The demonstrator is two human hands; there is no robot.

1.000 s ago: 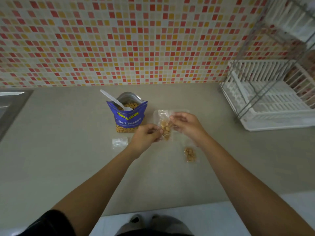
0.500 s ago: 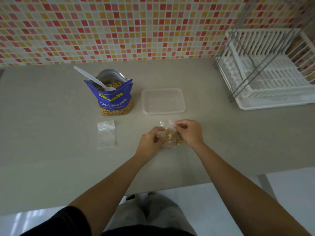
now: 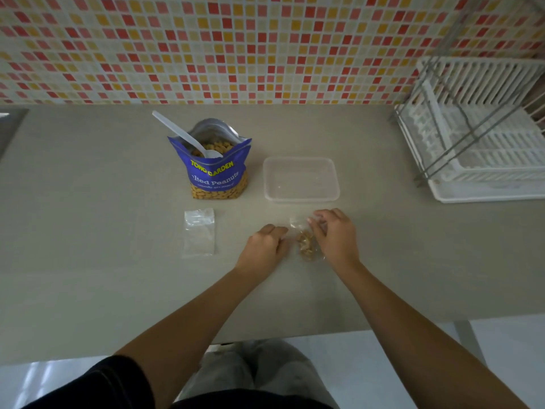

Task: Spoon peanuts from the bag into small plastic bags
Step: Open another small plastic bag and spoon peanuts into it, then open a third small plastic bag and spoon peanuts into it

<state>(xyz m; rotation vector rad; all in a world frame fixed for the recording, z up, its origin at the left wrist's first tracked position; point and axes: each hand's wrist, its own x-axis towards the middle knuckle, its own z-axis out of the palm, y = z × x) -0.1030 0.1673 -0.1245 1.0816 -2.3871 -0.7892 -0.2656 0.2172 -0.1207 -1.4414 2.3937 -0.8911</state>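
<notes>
Plastic small bag (image 3: 305, 246) lies between left fingers (image 3: 278, 230) and right fingers (image 3: 318, 224), both pinching it.

Tub (image 3: 301, 179) blocks fwd; free counter (image 3: 374, 178) btwn tub & rack (image 3: 486, 160).

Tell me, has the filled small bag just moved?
Yes: the filled small bag came nearer, from overlapping the clear container to its near side.

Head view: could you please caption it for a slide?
Left hand and right hand pinch a filled small bag near the peanut bag.
</notes>
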